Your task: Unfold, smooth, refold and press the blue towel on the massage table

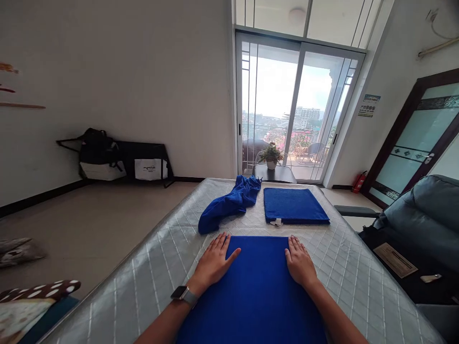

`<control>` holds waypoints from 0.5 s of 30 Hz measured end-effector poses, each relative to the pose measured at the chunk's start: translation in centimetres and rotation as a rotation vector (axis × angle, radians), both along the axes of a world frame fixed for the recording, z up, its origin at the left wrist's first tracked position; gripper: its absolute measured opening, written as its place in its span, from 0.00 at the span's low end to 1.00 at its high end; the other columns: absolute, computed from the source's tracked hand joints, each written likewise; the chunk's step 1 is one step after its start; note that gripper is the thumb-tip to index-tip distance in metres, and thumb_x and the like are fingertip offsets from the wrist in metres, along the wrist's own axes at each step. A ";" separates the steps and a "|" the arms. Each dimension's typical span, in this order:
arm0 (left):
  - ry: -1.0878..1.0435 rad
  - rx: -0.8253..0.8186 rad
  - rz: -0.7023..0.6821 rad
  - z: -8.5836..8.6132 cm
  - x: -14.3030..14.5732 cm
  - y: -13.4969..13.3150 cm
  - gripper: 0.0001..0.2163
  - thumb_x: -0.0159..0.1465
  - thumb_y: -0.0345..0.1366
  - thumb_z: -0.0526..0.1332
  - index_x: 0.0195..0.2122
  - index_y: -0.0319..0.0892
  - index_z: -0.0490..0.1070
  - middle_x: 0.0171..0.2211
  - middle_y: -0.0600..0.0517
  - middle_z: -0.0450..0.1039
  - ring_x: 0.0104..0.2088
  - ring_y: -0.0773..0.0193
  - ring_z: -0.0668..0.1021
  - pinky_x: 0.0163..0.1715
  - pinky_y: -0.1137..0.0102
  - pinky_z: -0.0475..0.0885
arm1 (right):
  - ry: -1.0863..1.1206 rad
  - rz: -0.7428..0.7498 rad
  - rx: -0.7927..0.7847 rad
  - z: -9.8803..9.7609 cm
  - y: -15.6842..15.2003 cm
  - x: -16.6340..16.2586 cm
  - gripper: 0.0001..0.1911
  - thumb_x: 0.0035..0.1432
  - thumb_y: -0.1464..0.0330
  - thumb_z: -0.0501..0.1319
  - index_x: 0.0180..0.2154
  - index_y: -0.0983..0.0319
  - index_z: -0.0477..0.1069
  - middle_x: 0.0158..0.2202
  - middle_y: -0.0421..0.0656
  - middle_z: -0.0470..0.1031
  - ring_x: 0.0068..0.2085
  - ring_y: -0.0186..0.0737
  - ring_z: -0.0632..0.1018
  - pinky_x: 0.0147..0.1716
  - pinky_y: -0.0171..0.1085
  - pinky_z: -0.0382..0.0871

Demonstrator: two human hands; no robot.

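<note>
A smooth blue cloth point(258, 286) lies flat on the quilted silver-grey mattress point(158, 267), running out of view at the bottom. At its far left corner, my left hand point(215, 260) rests flat with the fingers together and the thumb out over the cloth. My right hand point(300, 262) lies flat on the far right corner, fingers stretched forward. Just beyond, a neatly folded blue cloth point(296, 205) with a white tag shows its layered edge. To its left sits a crumpled blue cloth point(231, 203).
A potted plant point(271, 155) stands on a dark table point(275, 174) past the mattress, before sliding glass doors. On the right is a dark padded chair point(423, 215) with a wooden board on it. Bags point(98, 148) are against the left wall.
</note>
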State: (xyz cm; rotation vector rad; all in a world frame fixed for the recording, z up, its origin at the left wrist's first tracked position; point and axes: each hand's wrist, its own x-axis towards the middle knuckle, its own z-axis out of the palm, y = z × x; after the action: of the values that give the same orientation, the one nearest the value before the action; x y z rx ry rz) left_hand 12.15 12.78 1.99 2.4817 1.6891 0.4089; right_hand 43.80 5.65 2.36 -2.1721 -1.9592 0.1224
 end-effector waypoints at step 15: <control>-0.011 0.065 -0.005 -0.8 0.2 0.2 0.41 0.68 0.63 0.38 0.69 0.33 0.55 0.71 0.38 0.55 0.71 0.51 0.57 0.70 0.55 0.50 | -0.087 -0.017 -0.072 0.8 0.5 -0.3 0.34 0.71 0.60 0.38 0.71 0.72 0.47 0.73 0.51 0.46 0.72 0.43 0.50 0.70 0.44 0.42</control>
State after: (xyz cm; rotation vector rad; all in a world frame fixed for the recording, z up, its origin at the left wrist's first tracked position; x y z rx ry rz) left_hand 12.35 13.02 1.21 2.5234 1.6920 0.4839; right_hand 43.50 6.11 3.13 -2.2747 -2.0116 0.0988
